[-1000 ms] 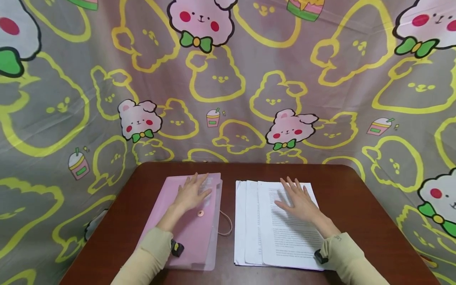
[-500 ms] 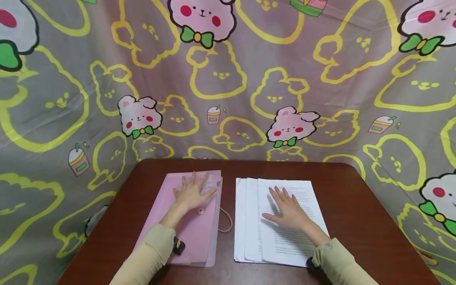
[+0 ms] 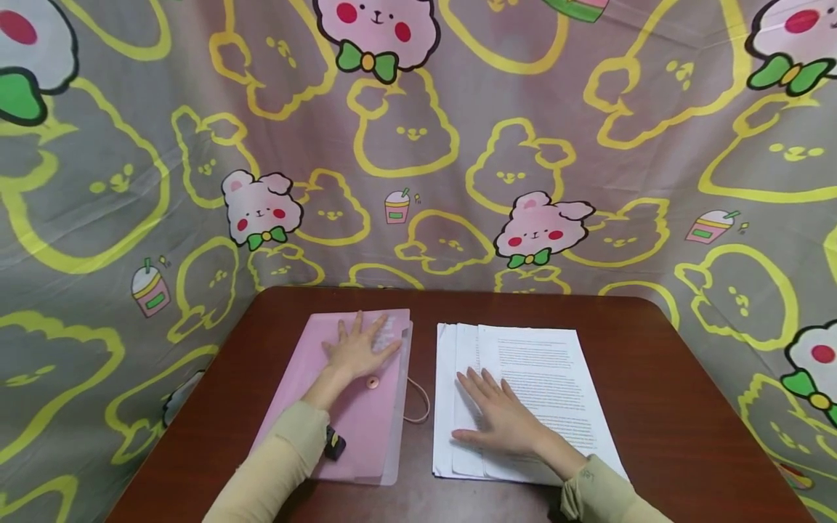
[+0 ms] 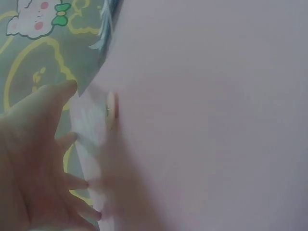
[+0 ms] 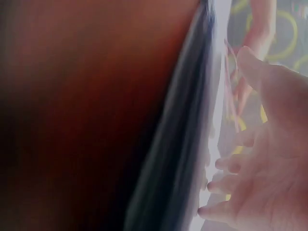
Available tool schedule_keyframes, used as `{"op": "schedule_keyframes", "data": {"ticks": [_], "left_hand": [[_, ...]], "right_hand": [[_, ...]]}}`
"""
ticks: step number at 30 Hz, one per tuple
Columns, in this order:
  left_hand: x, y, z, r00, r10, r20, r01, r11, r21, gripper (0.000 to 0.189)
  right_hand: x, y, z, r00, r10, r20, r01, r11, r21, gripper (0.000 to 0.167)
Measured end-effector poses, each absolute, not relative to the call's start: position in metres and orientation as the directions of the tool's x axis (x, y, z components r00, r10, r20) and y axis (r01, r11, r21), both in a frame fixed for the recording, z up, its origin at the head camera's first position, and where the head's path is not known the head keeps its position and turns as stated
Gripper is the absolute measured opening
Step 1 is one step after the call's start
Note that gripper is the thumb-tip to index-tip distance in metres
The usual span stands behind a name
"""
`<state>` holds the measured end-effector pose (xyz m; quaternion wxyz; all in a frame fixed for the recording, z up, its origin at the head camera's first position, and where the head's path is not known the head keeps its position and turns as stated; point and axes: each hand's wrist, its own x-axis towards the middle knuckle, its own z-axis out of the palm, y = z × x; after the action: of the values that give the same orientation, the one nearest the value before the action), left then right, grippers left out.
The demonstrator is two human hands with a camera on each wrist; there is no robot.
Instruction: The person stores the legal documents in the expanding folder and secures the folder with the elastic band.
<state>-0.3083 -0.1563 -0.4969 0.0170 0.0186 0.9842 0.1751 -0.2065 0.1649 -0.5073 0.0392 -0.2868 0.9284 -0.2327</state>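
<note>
A pink document folder (image 3: 366, 428) lies on the left half of the table, with a round button (image 3: 373, 382) on its flap and a loop of cord (image 3: 426, 403) at its right side. My left hand (image 3: 356, 352) rests on the folder's upper part, fingers spread; the left wrist view shows its fingertips at the pink surface beside the button (image 4: 111, 109). To the right lies a stack of printed papers (image 3: 543, 378), its sheets slightly fanned toward the left. Over the stack's lower left part is my right hand (image 3: 500, 421), fingers straight and thumb apart, holding nothing.
Both things lie on a dark reddish-brown table (image 3: 654, 378) with rounded far corners. A strip of table separates folder and papers. Behind and at both sides hangs a grey curtain (image 3: 445, 181) with cartoon rabbits and yellow outlines.
My right hand has moved left and toward me across the papers, from their upper right to their lower left part. The left hand stays on the folder, its fingers spread slightly more.
</note>
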Motion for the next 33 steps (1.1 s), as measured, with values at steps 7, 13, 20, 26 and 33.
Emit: {"op": "schedule_keyframes", "data": {"ticks": [7, 13, 20, 26, 33], "left_hand": [[-0.311, -0.153, -0.502, -1.0, 0.018, -0.003, 0.016, 0.933, 0.359, 0.091], [-0.31, -0.148, -0.501, -0.999, 0.01, -0.036, -0.004, 0.93, 0.367, 0.085], [-0.319, -0.146, -0.513, -1.0, -0.001, -0.027, -0.011, 0.928, 0.371, 0.093], [-0.32, -0.141, -0.51, -0.999, -0.021, -0.027, -0.029, 0.941, 0.337, 0.096], [-0.317, -0.138, -0.503, -1.0, 0.0, -0.028, -0.008, 0.96, 0.281, 0.087]], "right_hand": [[-0.196, 0.141, -0.508, -0.763, -0.646, 0.029, -0.599, 0.687, -0.411, 0.101], [-0.195, 0.124, -0.508, -0.736, -0.677, 0.01, -0.628, 0.677, -0.383, 0.104], [-0.193, 0.104, -0.506, -0.732, -0.681, -0.012, -0.632, 0.686, -0.36, 0.109], [-0.191, 0.09, -0.507, -0.732, -0.677, -0.075, -0.625, 0.712, -0.32, 0.11], [-0.187, 0.079, -0.508, -0.763, -0.64, -0.097, -0.597, 0.754, -0.275, 0.11]]}}
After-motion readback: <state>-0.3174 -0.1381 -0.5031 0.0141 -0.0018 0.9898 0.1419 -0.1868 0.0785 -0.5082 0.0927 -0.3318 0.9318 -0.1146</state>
